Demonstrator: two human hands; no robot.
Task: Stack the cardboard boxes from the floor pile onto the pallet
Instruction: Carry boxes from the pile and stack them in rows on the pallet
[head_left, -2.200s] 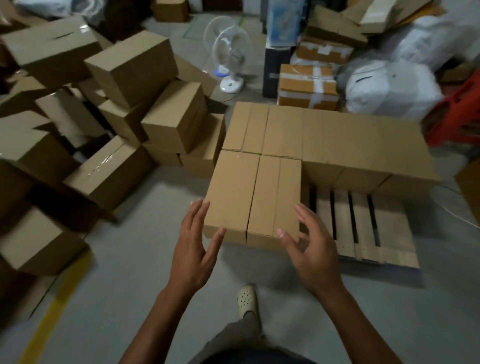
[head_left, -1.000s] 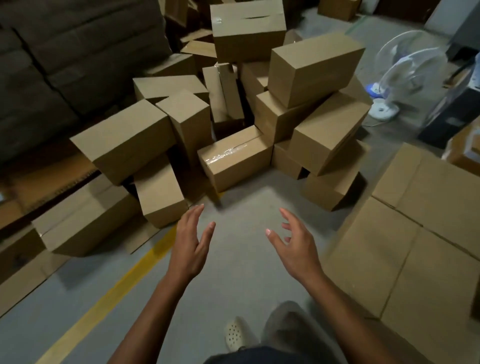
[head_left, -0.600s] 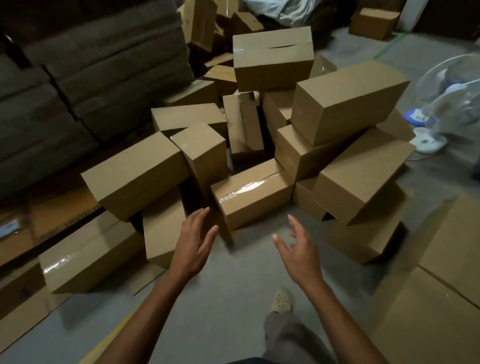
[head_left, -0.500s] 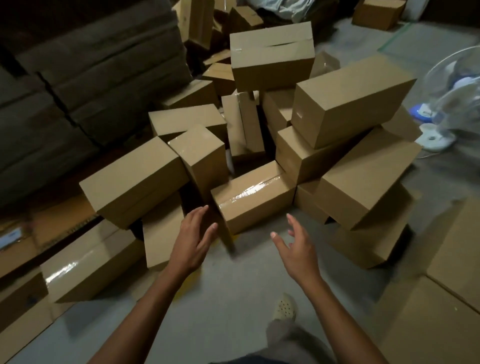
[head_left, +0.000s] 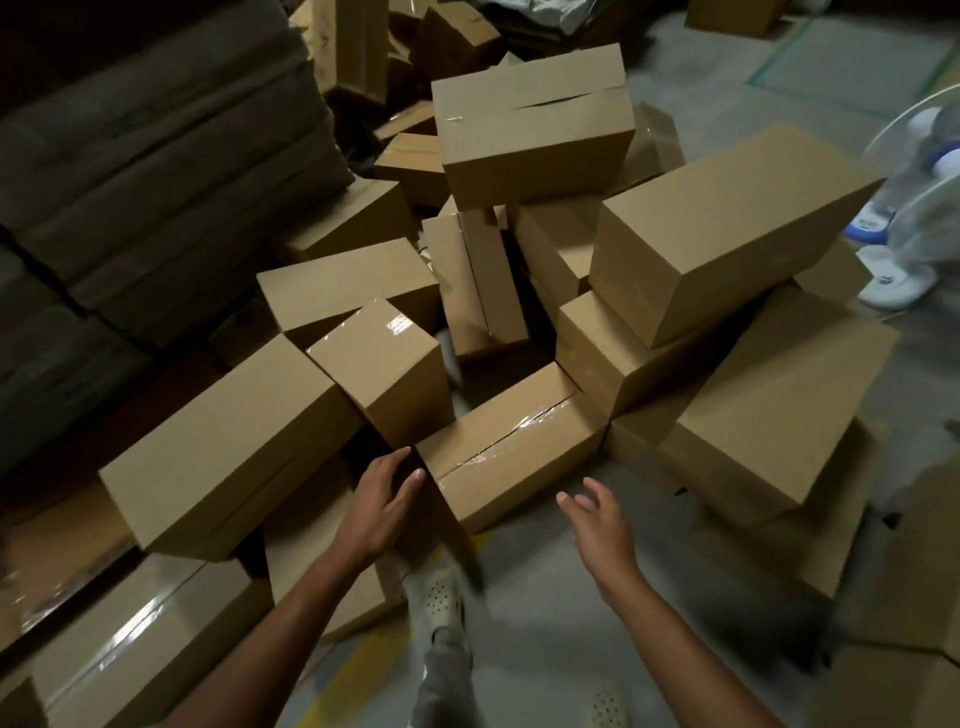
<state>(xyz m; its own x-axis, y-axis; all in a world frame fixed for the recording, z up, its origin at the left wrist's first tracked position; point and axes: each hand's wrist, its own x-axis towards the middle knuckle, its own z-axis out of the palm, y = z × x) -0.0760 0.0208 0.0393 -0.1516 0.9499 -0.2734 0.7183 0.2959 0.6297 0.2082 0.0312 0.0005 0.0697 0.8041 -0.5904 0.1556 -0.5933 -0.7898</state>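
Note:
A jumbled pile of brown cardboard boxes covers the floor ahead. Nearest me lies a taped box (head_left: 511, 447), its sealed seam facing up. My left hand (head_left: 382, 506) is at that box's left end, fingers spread against its corner. My right hand (head_left: 600, 525) hovers open just off the box's front right side, not touching it. A small upended box (head_left: 382, 371) leans right behind the taped one. A large box (head_left: 223, 457) lies to the left. The pallet is out of view.
Tall boxes (head_left: 727, 228) stack up on the right of the pile, one (head_left: 535, 124) perched on top at the back. A white floor fan (head_left: 914, 208) stands at the far right. Dark flat cardboard bundles (head_left: 130, 171) fill the left. My foot (head_left: 441, 603) is on the grey floor.
I have turned from the pallet to the floor pile and stepped close. Both hands have moved forward; the left has reached the taped box's left end.

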